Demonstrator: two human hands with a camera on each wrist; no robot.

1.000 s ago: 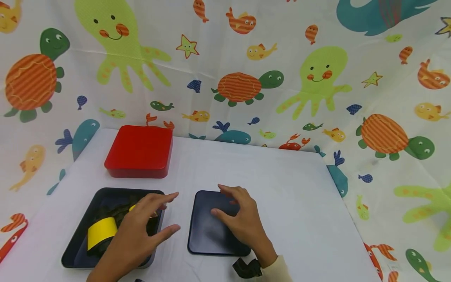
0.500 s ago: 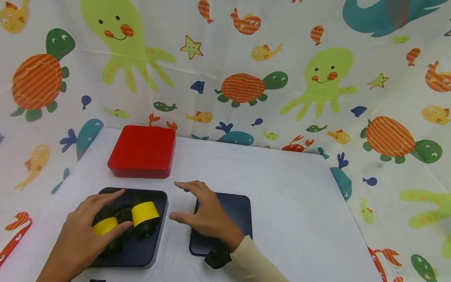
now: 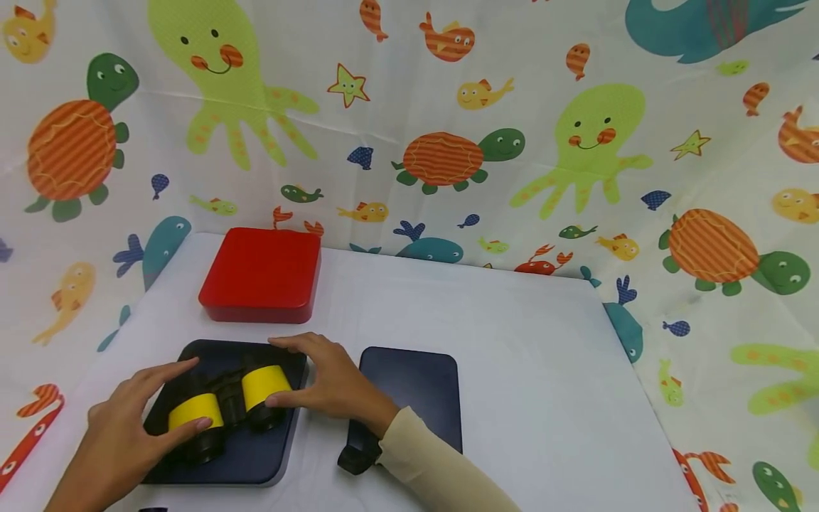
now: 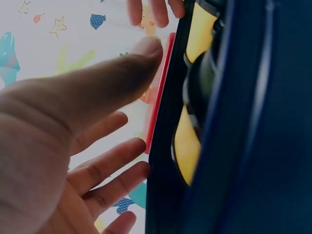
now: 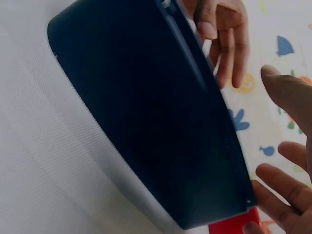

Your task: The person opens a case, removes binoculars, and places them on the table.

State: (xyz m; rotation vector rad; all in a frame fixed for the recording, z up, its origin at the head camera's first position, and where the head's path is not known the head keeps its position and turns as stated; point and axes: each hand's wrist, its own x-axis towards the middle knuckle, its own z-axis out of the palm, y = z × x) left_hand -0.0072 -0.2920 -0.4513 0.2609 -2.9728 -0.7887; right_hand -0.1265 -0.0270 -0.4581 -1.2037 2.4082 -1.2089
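Note:
Black binoculars (image 3: 234, 400) with yellow bands lie in an open dark blue tin (image 3: 259, 466). My left hand (image 3: 121, 430) hovers at the left barrel, its thumb and fingers spread apart around it. On the other side, my right hand (image 3: 329, 380) is at the right barrel, fingers extended over the tin's far right corner and thumb by the yellow band; whether it touches cannot be told. In the left wrist view, yellow parts of the binoculars (image 4: 201, 29) show past the tin's rim. The right wrist view has the tin's side wall (image 5: 146, 117) blocking the binoculars.
A dark blue lid (image 3: 416, 384) lies right of the tin, partly under my right forearm. Behind the tin stands a red box (image 3: 259, 274). A small dark object (image 3: 153, 509) shows at the bottom edge. A sea-animal curtain (image 3: 409, 92) hangs behind the white table (image 3: 531, 370).
My right hand has moved left from above the lid to the right barrel. My left hand has shifted left across the tin to the left barrel. The binoculars stay in place.

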